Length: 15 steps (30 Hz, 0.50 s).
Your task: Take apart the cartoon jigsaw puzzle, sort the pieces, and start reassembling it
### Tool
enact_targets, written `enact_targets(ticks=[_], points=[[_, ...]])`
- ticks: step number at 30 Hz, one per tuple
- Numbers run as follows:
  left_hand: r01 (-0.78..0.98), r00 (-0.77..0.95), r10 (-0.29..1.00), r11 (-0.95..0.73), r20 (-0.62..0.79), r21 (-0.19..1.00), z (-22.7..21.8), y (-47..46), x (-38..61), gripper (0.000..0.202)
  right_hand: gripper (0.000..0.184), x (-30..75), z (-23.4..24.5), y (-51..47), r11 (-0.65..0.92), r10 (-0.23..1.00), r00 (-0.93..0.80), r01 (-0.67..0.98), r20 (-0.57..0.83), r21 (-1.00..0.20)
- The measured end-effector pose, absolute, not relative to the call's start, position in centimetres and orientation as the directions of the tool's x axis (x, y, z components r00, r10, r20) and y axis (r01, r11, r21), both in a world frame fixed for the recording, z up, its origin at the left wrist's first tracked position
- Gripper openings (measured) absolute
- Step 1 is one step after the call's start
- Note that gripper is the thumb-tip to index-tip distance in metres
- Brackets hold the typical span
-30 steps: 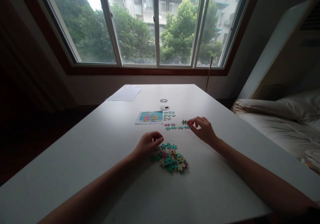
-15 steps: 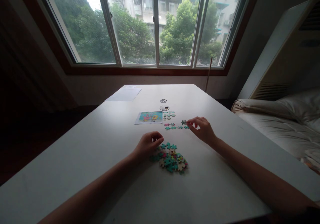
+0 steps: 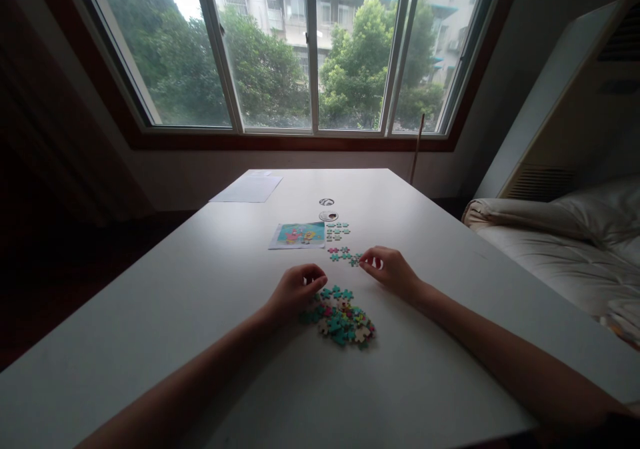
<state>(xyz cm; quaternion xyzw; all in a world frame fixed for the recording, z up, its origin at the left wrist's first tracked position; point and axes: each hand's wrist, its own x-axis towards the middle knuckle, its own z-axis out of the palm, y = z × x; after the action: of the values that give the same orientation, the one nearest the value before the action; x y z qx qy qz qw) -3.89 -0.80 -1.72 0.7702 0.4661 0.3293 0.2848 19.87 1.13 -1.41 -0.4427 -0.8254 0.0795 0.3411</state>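
Observation:
My right hand [image 3: 391,270] is closed in a pinch on a small teal jigsaw piece [image 3: 355,260], low over the table at the right end of a short row of laid-out jigsaw pieces [image 3: 335,257]. Curled, with thumb and finger together, my left hand [image 3: 296,287] rests at the left edge of a heap of loose jigsaw pieces [image 3: 345,329]. Whether a piece is between its fingertips is hidden. The heap is mostly teal, with pink, yellow and bare-wood bits. Several teal pieces [image 3: 337,292] lie flat at its far side.
A colourful cartoon picture sheet [image 3: 300,235] lies beyond my left hand on the white table [image 3: 200,342]. More jigsaw pieces [image 3: 338,231] sit in rows beside it. Two round items [image 3: 329,216] and white paper [image 3: 246,189] are farther back. A padded sofa [image 3: 550,235] stands at the right.
My right hand has moved left and slightly nearer, bringing the piece down to the row's right end. My left hand stays in place.

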Motion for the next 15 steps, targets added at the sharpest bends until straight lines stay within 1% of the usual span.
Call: enact_targets(ticks=[6, 11, 13, 15], points=[[0.520, 0.348, 0.903, -0.411, 0.253, 0.749, -1.8, -0.7, -3.7, 0.021, 0.009, 18.1, -2.1, 1.6, 0.581, 0.806, -0.387, 0.658, 0.447, -0.479], [0.523, 0.338, 0.905, -0.408, 0.257, 0.749, -2.1, -0.1, -4.0, 0.023, 0.011, 17.6, -2.4, 1.6, 0.574, 0.814, -0.415, 0.683, 0.405, -0.452], [0.561, 0.336, 0.901, -0.426, 0.275, 0.710, -2.2, 0.3, -4.3, 0.021, 0.013, 17.8, -2.5, 1.4, 0.590, 0.801, -0.429, 0.683, 0.418, -0.431], [0.604, 0.362, 0.877, -0.479, 0.317, 0.637, -2.3, 0.7, -4.6, 0.017, 0.014, 18.0, -2.5, 1.2, 0.619, 0.779, -0.461, 0.675, 0.426, -0.401]])
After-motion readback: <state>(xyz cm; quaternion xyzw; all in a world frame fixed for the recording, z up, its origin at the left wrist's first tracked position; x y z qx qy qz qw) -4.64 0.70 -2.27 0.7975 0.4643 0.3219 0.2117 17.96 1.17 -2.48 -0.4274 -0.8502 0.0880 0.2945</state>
